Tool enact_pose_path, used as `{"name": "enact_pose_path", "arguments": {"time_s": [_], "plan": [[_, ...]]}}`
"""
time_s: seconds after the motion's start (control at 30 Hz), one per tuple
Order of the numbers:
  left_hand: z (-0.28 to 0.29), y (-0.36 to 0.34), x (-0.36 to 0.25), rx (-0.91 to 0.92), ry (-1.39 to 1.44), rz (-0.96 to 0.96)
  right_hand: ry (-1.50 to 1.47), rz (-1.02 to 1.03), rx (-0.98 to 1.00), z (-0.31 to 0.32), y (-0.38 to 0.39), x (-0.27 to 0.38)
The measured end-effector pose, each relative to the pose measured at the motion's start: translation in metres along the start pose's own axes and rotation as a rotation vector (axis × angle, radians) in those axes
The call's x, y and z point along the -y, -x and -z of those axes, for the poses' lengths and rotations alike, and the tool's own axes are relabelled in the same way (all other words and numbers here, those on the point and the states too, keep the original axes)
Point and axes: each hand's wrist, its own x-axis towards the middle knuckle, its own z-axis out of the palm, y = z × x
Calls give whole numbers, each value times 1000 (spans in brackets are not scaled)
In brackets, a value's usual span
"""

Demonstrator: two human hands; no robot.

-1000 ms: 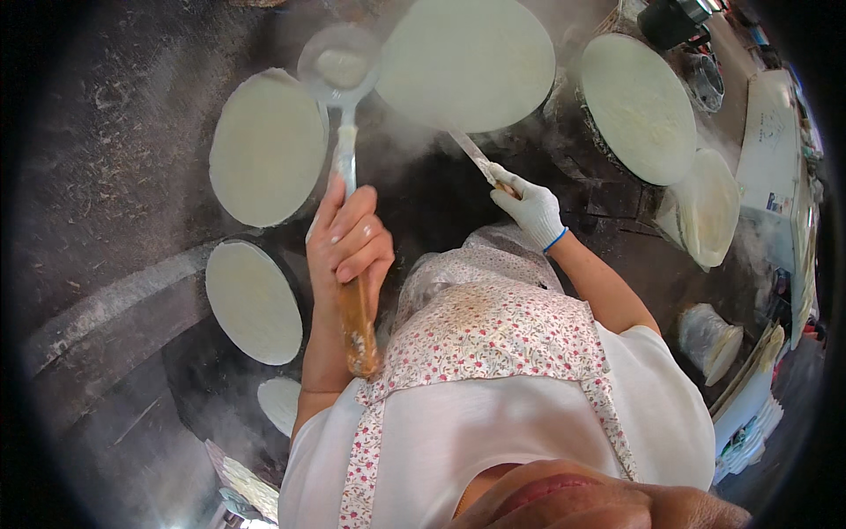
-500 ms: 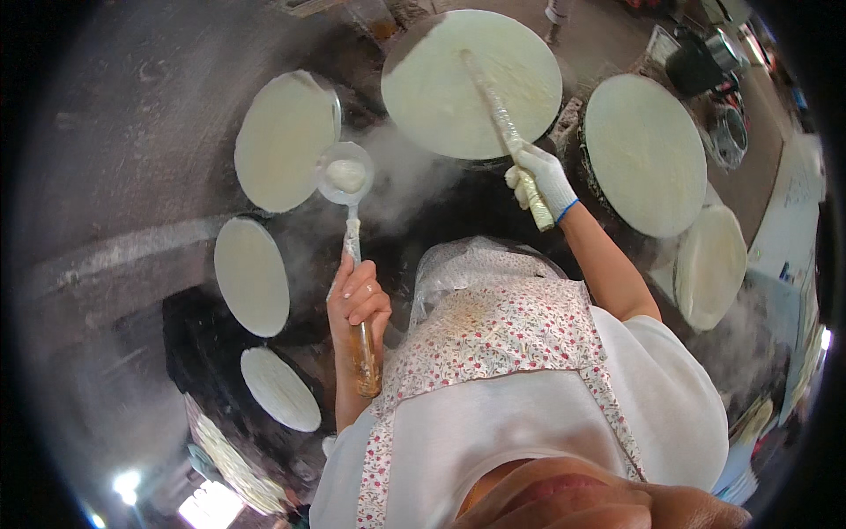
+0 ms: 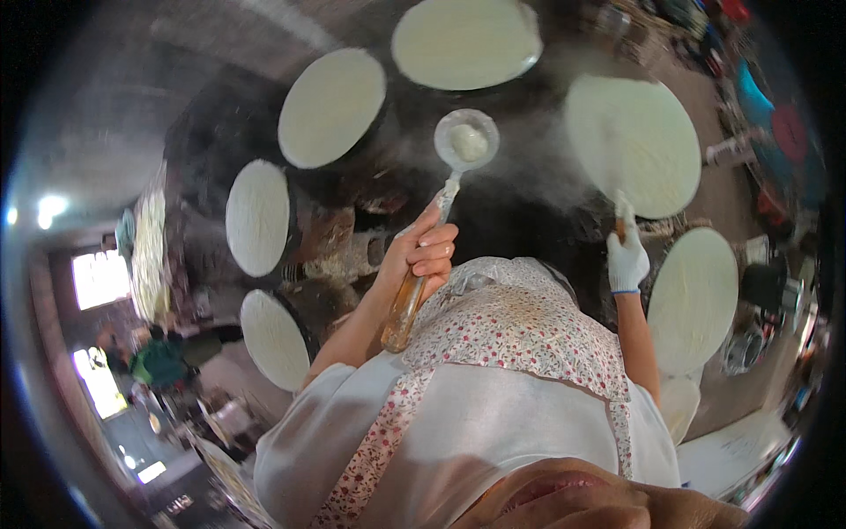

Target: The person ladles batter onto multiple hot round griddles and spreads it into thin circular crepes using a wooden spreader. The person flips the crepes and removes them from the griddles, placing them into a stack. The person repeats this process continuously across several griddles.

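Note:
My left hand (image 3: 427,254), bare, is closed round the wooden handle of a ladle (image 3: 490,141). Pale batter lies in the ladle's round bowl, which is held over the dark gap between the griddles. On my right hand (image 3: 627,264) is a white glove with a blue cuff. It grips a stick (image 3: 622,207), whose far part is smeared by motion over a round griddle (image 3: 661,132) at the right. A pale layer of batter covers that griddle. Another batter-covered griddle (image 3: 467,44) stands at the top middle, beyond the ladle.
More pale-covered round griddles curve down the left, such as one (image 3: 333,108) at upper left, and another (image 3: 693,300) sits beside my gloved hand. Steam (image 3: 538,159) drifts between them. A dark pot (image 3: 763,286) stands far right. Bright windows (image 3: 100,279) show at left.
The view has turned left, so the griddles appear shifted clockwise. The stick has swept across its griddle, and the bare patch there is covered. Both hands keep their grips.

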Motion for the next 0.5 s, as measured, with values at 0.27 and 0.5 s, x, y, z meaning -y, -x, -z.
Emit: {"name": "enact_pose_path", "arguments": {"time_s": [0.27, 0.5], "plan": [[13, 66, -67, -109, 69, -157, -489, 135, -2, -52, 39, 31], [70, 126, -133, 19, 154, -305, -566, 91, 157, -88, 40, 137]]}}
